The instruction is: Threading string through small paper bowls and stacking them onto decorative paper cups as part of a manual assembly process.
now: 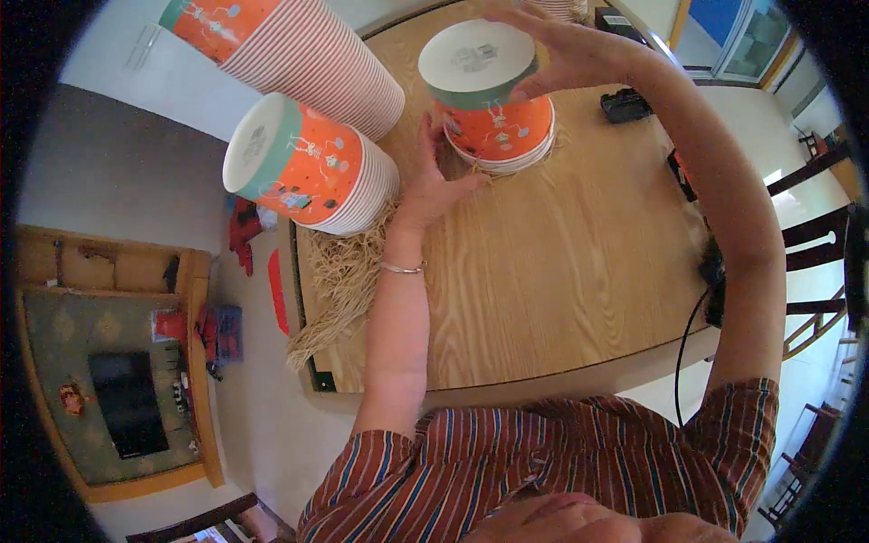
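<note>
Short cup stack, standing upside down toward the far side of the tabletop, between my two hands. The tabletop, of wood grain, is the broadest surface and extends toward my striped shirt at the near side. At its far left rises the tall cup stack, its many pale rims closely nested. Nearer, and just beside it, is the medium cup stack, likewise orange with a green band and a white base, and printed with skeleton figures; it appears tilted to the left. The short stack bears the same pattern and shows only a few white rims at its foot. My right hand comes in from the right; its fingers arch across the far side of the base and its thumb lies against the green band, grasping the stack. My left hand is at the left, its fingers released and spread from the thumb; whether they touch the cup I cannot tell. Tan strands lie along the left edge. A black object rests at the far right. A thin bracelet encircles my left wrist.
</note>
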Demonstrator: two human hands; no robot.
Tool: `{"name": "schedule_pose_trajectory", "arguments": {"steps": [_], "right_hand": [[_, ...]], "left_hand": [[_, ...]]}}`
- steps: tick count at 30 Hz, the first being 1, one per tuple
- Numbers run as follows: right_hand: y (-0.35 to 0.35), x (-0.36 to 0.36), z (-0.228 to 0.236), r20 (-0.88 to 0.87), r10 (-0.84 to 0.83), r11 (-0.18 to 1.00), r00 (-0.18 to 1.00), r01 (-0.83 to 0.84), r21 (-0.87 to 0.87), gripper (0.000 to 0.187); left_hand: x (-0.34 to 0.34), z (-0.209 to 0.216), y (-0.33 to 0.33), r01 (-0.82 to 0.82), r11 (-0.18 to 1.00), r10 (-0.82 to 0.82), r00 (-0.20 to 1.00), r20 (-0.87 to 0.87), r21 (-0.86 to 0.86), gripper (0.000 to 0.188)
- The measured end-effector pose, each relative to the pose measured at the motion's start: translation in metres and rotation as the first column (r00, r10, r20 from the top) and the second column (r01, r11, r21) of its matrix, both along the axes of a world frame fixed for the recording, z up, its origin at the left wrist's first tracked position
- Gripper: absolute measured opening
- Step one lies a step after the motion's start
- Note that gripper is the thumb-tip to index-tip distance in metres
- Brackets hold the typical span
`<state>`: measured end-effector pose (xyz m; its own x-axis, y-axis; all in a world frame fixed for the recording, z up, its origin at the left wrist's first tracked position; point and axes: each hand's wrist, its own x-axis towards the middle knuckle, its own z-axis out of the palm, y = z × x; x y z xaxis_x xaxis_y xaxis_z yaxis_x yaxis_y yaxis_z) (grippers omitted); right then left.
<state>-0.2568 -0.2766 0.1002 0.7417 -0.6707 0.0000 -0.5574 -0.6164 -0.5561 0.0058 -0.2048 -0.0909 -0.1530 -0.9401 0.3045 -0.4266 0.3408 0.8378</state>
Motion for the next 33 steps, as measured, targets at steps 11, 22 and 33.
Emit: {"name": "schedule_pose_trajectory", "arguments": {"steps": [11,22,33], "right_hand": [[-0.008,0.014,-0.023,-0.038,0.016,0.976,0.999,-0.024,-0.219,0.114],[-0.016,0.011,-0.07,0.205,-0.027,0.917,0.978,0.106,-0.384,0.098],[-0.002,0.018,-0.064,0.249,-0.087,0.951,0.964,0.155,-0.267,0.097]], "left_hand": [[-0.018,0.001,0.003,-0.063,0.995,0.06,0.997,-0.04,-0.082,0.122],[-0.029,0.006,0.006,-0.128,0.977,0.135,0.99,0.033,-0.168,0.118],[-0.028,0.004,0.007,-0.165,0.977,0.168,0.986,0.012,-0.132,0.117]]}}
